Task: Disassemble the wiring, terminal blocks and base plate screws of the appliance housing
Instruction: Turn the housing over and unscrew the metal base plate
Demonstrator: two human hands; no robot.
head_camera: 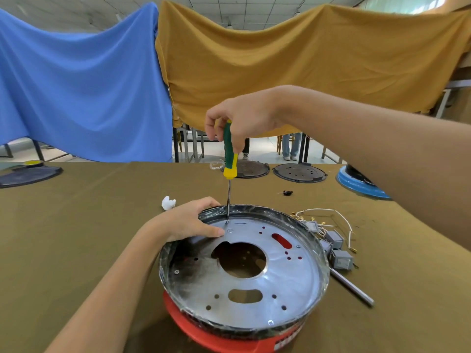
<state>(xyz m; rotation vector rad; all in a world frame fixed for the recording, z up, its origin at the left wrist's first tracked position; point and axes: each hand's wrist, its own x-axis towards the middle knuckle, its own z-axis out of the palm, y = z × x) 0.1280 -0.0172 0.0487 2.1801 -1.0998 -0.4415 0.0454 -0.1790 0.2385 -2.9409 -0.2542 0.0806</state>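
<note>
Silvery metal, the round base plate (254, 284) sat inside the black-rimmed appliance housing on its red body (216, 337), near the front of the olive-cloth worktop (89, 225). A green-and-yellow screwdriver (230, 154) stood upright, its tip on a screw (227, 221) at the plate's far edge. The right hand (239, 123) pinched the handle's top in curled fingers. The left hand (188, 220) gripped the rim, thumb lying flat on the plate. Loose white wires with grey terminal blocks (336, 245) lay just beside the housing.
</note>
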